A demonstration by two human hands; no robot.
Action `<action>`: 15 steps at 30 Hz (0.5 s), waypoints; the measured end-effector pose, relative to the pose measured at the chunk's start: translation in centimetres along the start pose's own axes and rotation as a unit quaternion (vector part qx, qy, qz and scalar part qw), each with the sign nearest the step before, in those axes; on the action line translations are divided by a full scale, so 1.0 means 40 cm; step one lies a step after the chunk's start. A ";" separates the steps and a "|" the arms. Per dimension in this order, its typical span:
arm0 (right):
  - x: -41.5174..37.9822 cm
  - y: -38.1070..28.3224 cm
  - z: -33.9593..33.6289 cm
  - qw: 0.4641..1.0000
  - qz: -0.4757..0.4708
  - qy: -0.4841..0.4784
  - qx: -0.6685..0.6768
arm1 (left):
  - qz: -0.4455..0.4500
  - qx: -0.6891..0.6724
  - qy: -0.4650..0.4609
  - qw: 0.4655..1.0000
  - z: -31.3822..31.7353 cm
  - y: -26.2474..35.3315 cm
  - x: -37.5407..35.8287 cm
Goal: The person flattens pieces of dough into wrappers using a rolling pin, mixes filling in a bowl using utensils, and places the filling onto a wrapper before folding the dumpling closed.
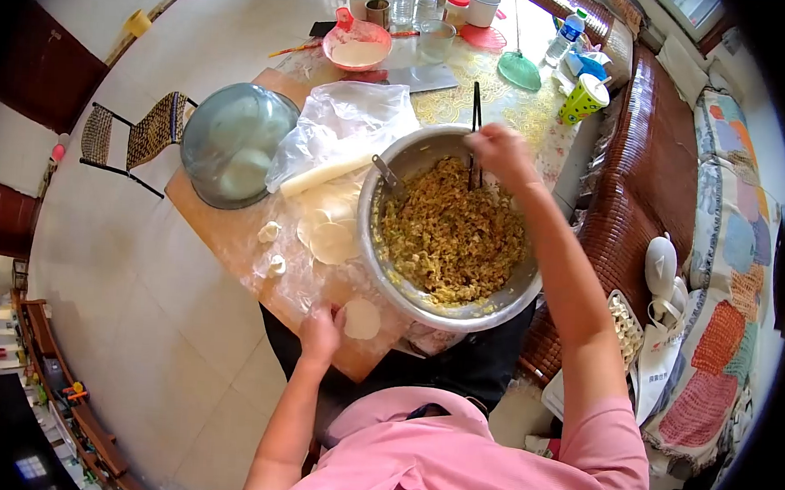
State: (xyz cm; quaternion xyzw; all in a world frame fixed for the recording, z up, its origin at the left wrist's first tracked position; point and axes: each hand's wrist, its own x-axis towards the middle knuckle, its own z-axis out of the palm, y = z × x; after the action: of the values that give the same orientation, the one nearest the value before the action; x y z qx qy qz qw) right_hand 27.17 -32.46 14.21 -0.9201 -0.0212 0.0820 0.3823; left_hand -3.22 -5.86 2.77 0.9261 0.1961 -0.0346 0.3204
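Observation:
A large metal bowl (374, 284) of chopped filling (451, 235) stands at the table's near right corner. My right hand (503, 155) is closed around dark chopsticks (477, 115), whose lower ends reach into the filling. A metal spoon handle (384, 169) leans on the bowl's left rim. Left of the bowl, my left hand (321, 332) grips the edge of a round dough wrapper (363, 319). More wrappers (332, 241) lie overlapping on the floured wooden board (223, 230). Two small dough pieces (269, 231) sit to their left, and a rolling pin (325, 174) lies behind.
A glass-like lidded dish (237, 146) and a plastic bag (351, 117) lie on the board's far side. Behind are a pink bowl of flour (358, 45), a cleaver (421, 78), bottles and a green cup (585, 100). A brown sofa (640, 170) stands right; a chair (152, 131) stands left.

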 end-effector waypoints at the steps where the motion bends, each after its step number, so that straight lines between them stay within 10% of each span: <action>1: -0.021 -0.046 0.044 0.995 -0.033 -0.098 -0.010 | 0.010 0.005 0.031 0.999 0.007 -0.002 -0.003; 5: -0.060 -0.134 0.237 0.979 -0.202 -0.030 -0.004 | -0.028 -0.008 -0.015 0.999 -0.012 0.013 0.006; 15: -0.072 -0.054 0.203 0.965 -0.259 -0.029 -0.009 | -0.010 -0.003 -0.046 0.999 -0.002 0.008 -0.008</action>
State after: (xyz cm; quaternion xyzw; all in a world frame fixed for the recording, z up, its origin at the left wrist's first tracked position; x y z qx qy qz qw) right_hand 23.05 -25.54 10.50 -0.8840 -0.2704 0.0062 0.3813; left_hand -3.42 -6.15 3.06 0.9205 0.1906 -0.0799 0.3315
